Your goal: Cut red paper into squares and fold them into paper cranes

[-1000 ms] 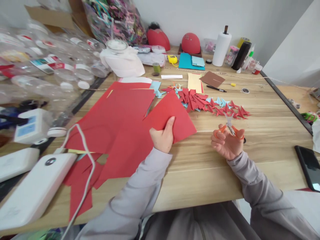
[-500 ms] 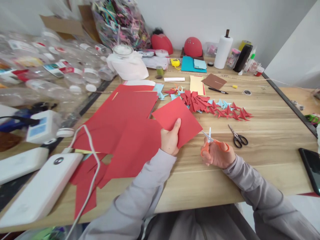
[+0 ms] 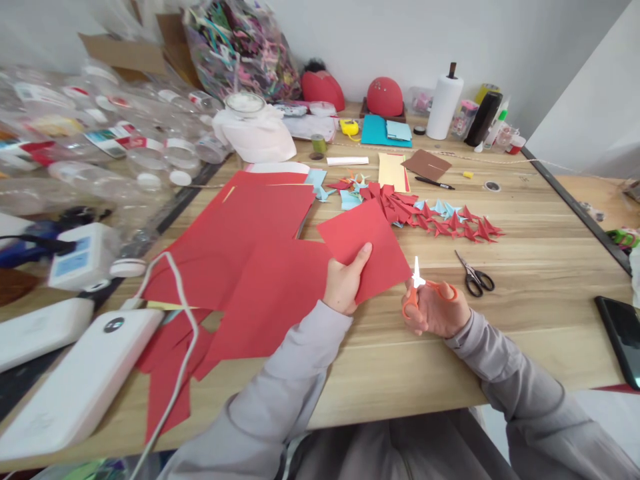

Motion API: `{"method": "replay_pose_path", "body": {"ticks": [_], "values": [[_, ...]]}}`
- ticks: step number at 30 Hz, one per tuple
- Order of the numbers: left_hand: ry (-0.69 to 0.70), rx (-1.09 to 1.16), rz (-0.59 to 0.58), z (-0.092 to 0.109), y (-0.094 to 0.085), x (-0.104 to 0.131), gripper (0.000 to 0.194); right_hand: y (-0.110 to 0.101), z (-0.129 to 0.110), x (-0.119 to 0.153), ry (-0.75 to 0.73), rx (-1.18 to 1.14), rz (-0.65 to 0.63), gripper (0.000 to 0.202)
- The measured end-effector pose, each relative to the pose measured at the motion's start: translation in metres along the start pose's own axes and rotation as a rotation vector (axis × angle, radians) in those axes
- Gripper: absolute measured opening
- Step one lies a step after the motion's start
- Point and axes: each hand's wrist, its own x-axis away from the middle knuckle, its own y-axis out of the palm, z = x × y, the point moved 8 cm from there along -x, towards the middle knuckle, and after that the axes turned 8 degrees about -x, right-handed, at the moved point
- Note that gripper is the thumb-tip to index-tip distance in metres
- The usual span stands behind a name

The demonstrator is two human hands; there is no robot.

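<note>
Craft workspace; home or small workshop, can't tell which. Tells: wood-grain table (image 3: 395, 373) against a plain wall (image 3: 425, 33), large red paper sheets (image 3: 240, 227), a cluster of folded red and blue paper shapes (image 3: 387, 202), orange scissors (image 3: 410, 308), black scissors (image 3: 479, 281), yellow tape measure (image 3: 349, 127), pen (image 3: 435, 183). Left side: pile of clear plastic bottles (image 3: 150, 155), clear bag (image 3: 245, 53) stuffed with coloured scraps, cardboard box (image 3: 123, 53).

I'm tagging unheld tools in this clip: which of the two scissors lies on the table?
The black scissors, lying just beyond the right hand; the orange scissors are instead held in that hand.
</note>
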Motion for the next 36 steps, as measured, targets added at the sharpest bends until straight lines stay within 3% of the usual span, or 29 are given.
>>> {"method": "replay_pose_path", "body": {"ticks": [5, 10, 15, 18, 22, 27, 36], "values": [[-0.014, 0.025, -0.109, -0.002, 0.008, 0.003, 0.056, 0.001, -0.001, 0.001, 0.015, 0.057, -0.01, 0.05], [0.009, 0.022, -0.088, 0.001, 0.008, 0.003, 0.053, -0.004, -0.009, 0.003, -0.01, 0.101, 0.046, 0.062], [-0.136, 0.134, -0.162, 0.0, 0.009, 0.003, 0.047, -0.009, -0.011, 0.005, -0.002, 0.133, 0.061, 0.068], [-0.157, 0.16, -0.191, 0.003, 0.01, 0.003, 0.048, -0.01, -0.009, 0.006, 0.007, 0.157, 0.06, 0.065], [-0.055, 0.107, -0.206, 0.008, 0.013, 0.005, 0.049, -0.007, -0.008, 0.006, 0.003, 0.169, 0.04, 0.056], [0.069, -0.064, -0.14, 0.012, 0.008, 0.005, 0.042, -0.007, -0.007, 0.005, 0.033, 0.162, 0.059, 0.044], [0.346, -0.268, -0.009, 0.034, -0.001, 0.007, 0.033, -0.005, -0.005, 0.004, 0.05, 0.082, 0.027, 0.051]]}}
